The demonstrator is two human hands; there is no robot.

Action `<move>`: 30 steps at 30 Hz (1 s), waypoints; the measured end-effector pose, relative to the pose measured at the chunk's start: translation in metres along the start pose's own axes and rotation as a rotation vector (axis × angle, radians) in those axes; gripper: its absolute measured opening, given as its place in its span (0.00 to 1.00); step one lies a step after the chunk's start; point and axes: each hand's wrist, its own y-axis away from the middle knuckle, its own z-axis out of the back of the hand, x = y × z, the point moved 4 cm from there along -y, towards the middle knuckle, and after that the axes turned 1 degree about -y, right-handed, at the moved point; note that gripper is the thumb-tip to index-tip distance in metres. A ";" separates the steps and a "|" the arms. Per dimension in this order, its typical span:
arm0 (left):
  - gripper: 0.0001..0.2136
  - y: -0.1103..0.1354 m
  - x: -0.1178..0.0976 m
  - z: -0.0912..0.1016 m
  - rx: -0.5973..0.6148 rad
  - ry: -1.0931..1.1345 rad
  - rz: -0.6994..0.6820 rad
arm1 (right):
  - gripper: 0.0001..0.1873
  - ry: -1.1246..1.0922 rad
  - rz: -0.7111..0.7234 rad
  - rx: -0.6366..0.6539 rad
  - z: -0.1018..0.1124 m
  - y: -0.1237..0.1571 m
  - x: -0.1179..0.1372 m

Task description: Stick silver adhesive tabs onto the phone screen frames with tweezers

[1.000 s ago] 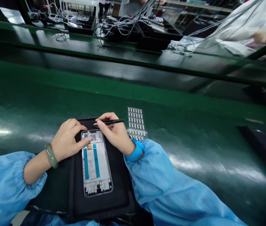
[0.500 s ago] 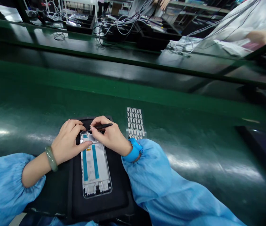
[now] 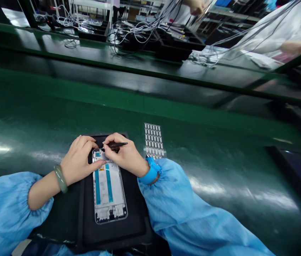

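Head camera view, as I stand near the bench, gives me two bare hands above a phone frame, which lies flat on a black tray, its long side pointing away from the person. The left hand has a wide grip: its fingers rest at the upper left corner of the frame, and its thumb lies over the upper part, just above a small orange piece. The right hand has a narrow grip and holds a thin black tool between thumb and fingers, close to the top edge of the frame; the tip is hidden from me, so I cannot tell if it touches. Two blue strips run along the frame. On the bench, beyond the right wrist, there is a sheet of small parts. In my judgement, the tool could slip and scratch the metal, if the right hand presses too strongly at that edge. Also the frame could turn on the tray, because only the left hand seems to steady it, and only at the top. The left thumb could bend the orange piece, should it slide downward. Finally, the right sleeve is near the sheet and might drag it, if the arm swings outward.
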 end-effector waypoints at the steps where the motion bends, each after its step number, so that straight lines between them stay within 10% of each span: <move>1: 0.16 0.000 0.000 0.000 -0.004 0.002 -0.001 | 0.03 0.010 0.009 -0.005 0.000 0.000 0.000; 30: 0.16 -0.001 0.006 -0.002 -0.011 -0.009 -0.041 | 0.04 0.036 0.037 0.002 -0.004 0.003 0.000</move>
